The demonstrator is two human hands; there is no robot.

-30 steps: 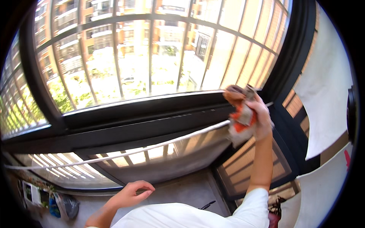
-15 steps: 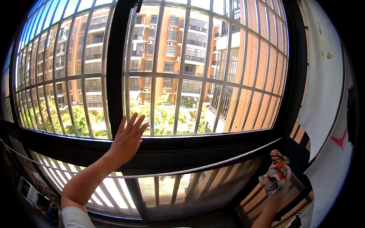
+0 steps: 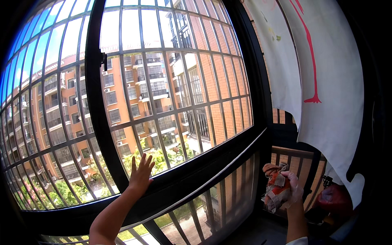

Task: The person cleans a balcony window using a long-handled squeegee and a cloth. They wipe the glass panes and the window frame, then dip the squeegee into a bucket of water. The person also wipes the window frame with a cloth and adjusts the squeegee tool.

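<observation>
My left hand (image 3: 141,176) is raised with its fingers spread, at the lower corner of the window pane (image 3: 192,134) beside the dark upright frame (image 3: 100,106). It holds nothing; whether the palm touches the glass I cannot tell. Lower right, my right hand (image 3: 292,188), in what looks like a thin clear glove, grips a crumpled cloth (image 3: 274,185) patterned in brown, orange and grey. The cloth hangs apart from the glass, and the fingers are partly hidden behind it.
Metal bars stand outside the window. A white rope (image 3: 216,174) runs slantwise below the sill. White sheets with red painted marks (image 3: 330,73) hang at the right. A dark red object (image 3: 334,199) sits under them. A small latch (image 3: 104,61) is on the upright frame.
The view has turned to the right and tilted. My left hand stays spread near the frame's lower corner. My right hand still holds the cloth and now shows more plainly beside it.
</observation>
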